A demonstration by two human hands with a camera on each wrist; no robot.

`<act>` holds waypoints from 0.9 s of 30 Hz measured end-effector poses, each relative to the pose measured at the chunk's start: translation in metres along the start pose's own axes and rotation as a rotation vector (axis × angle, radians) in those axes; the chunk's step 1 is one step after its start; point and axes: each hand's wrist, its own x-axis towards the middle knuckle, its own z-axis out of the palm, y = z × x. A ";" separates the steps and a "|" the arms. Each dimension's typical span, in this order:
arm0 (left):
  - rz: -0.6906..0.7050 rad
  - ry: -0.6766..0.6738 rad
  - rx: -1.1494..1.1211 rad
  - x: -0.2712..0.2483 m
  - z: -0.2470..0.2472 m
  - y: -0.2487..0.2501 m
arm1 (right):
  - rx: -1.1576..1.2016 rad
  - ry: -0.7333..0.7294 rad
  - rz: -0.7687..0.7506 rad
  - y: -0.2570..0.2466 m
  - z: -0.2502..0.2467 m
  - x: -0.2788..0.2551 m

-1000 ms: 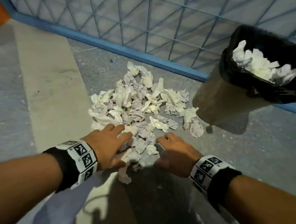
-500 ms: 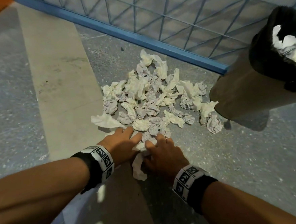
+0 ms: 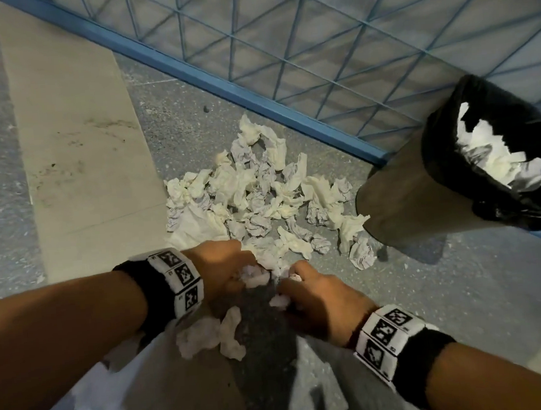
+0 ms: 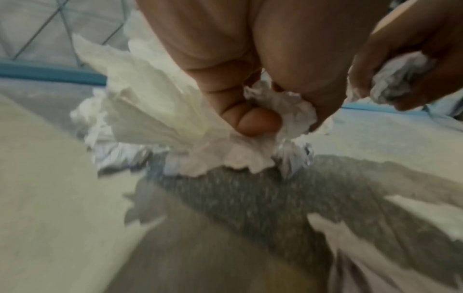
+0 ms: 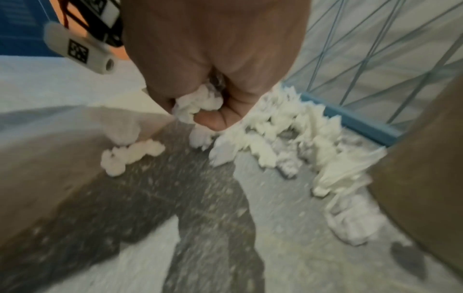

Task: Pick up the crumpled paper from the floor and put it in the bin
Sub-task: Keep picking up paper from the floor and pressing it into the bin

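A heap of crumpled white paper (image 3: 255,193) lies on the grey floor beside the blue fence. My left hand (image 3: 232,268) grips a wad of crumpled paper (image 4: 280,111) at the heap's near edge, fingers curled round it. My right hand (image 3: 314,297) is fisted round another wad (image 5: 198,105), close beside the left. Two loose pieces (image 3: 214,333) lie on the floor below the hands. The bin (image 3: 422,194), lined with a black bag (image 3: 449,128), leans at the right with paper inside (image 3: 496,150).
A blue metal grid fence (image 3: 315,35) runs along the back, its bottom rail (image 3: 190,79) just behind the heap. A pale concrete strip (image 3: 75,138) crosses the floor at the left. My own shadow (image 3: 260,349) falls on the floor below the hands.
Both hands have gone from lying flat on the paper to curling round wads of it, and they have drawn together and lifted slightly. The view has shifted left, so the bin is fuller in frame.
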 end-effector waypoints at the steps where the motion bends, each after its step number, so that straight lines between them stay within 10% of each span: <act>1: 0.019 -0.004 -0.016 -0.004 -0.013 0.006 | -0.048 0.020 -0.037 -0.001 -0.014 -0.010; 12: 0.200 0.429 -0.008 -0.005 -0.187 0.085 | -0.085 0.408 -0.166 0.024 -0.187 -0.104; 17: 0.327 0.644 -0.047 0.011 -0.244 0.150 | -0.140 0.742 0.032 0.098 -0.254 -0.138; 27: 0.348 0.605 -0.131 0.156 -0.268 0.276 | -0.120 0.379 0.344 0.211 -0.240 -0.116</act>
